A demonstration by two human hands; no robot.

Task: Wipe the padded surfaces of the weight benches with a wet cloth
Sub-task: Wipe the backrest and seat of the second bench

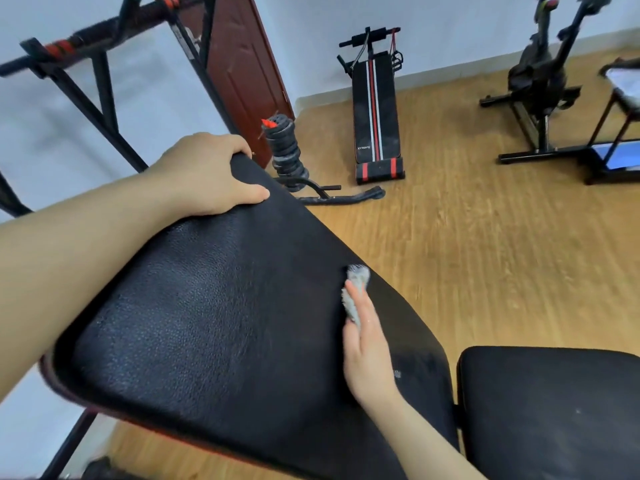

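Observation:
A black padded backrest [225, 306] of a weight bench fills the middle of the head view, tilted upward. My left hand [207, 174] grips its top edge, fingers curled over the rim. My right hand [367, 344] presses a small grey cloth [356, 289] flat against the right side of the backrest. The bench's black seat pad [554, 410] lies at the lower right, apart from the backrest by a narrow gap. A second bench [375, 112], black with red and white stripes, stands on the floor near the far wall.
A stack of weight plates [287, 147] on a stand sits beyond the backrest, by a dark red door [242, 64]. An exercise bike [540, 81] stands at the far right. A black pull-up frame [97, 64] runs along the left wall. Wood floor [485, 254] surrounds the bench.

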